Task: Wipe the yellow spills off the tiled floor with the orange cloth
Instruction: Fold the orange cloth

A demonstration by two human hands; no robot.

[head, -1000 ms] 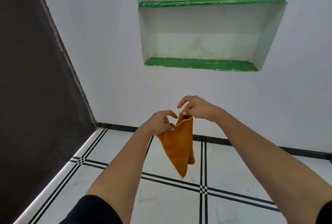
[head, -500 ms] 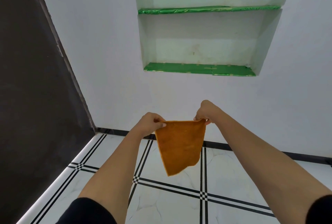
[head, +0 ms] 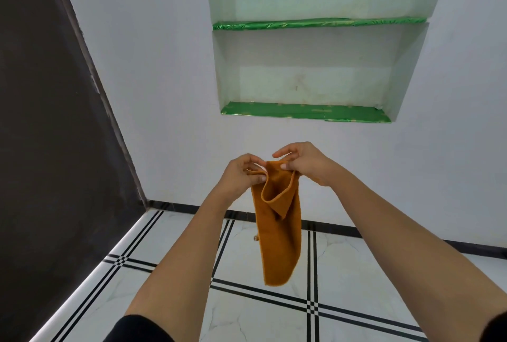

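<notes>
The orange cloth point(head: 278, 237) hangs in the air in front of me, folded lengthwise, its lower end over the white tiled floor point(head: 170, 281). My left hand point(head: 241, 174) pinches its upper left edge. My right hand point(head: 301, 161) pinches the upper right corner, with the other fingers spread. Both hands are close together, level with the base of the wall. A small yellowish spot point(head: 255, 238) shows on the floor just left of the cloth; the cloth hides whatever lies behind it.
A white wall stands straight ahead with a recessed niche and two green-lined shelves point(head: 304, 112). A dark wall point(head: 41, 149) runs along the left. The floor has black double-line borders and a black skirting strip point(head: 343, 227).
The cloth was stretched flat between my hands; now the hands have come together and the cloth is folded and hangs longer. The view has tilted slightly downward.
</notes>
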